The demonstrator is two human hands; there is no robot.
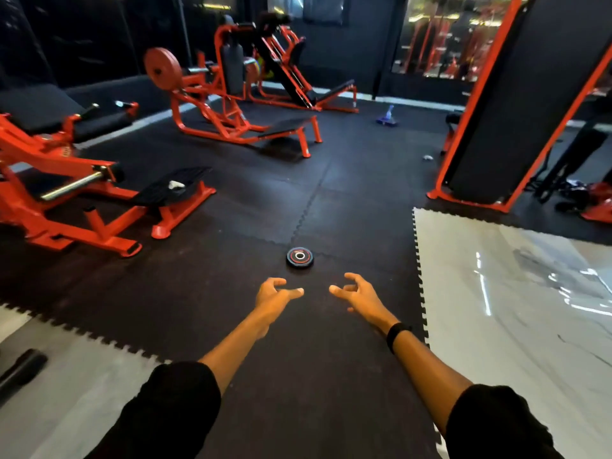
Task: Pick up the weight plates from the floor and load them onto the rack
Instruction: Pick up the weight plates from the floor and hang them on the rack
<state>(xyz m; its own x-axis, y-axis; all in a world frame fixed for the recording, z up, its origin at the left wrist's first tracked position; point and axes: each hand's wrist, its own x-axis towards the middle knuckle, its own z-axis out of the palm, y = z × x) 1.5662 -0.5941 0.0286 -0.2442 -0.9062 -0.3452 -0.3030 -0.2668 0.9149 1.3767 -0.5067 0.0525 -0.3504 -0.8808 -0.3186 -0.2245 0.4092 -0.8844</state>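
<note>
Black floor mat [231, 293], weight plate [300, 257] lying clear, both hands' fingers [351, 279] spread, empty

Weight plate [299, 257] flat on floor mat [231, 293], machines [231, 104] behind and left.

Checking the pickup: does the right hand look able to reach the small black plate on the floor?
Probably yes. The right hand is empty, fingers spread, just short of the weight plate, which lies flat on bare rubber mat with nothing between them.
</note>
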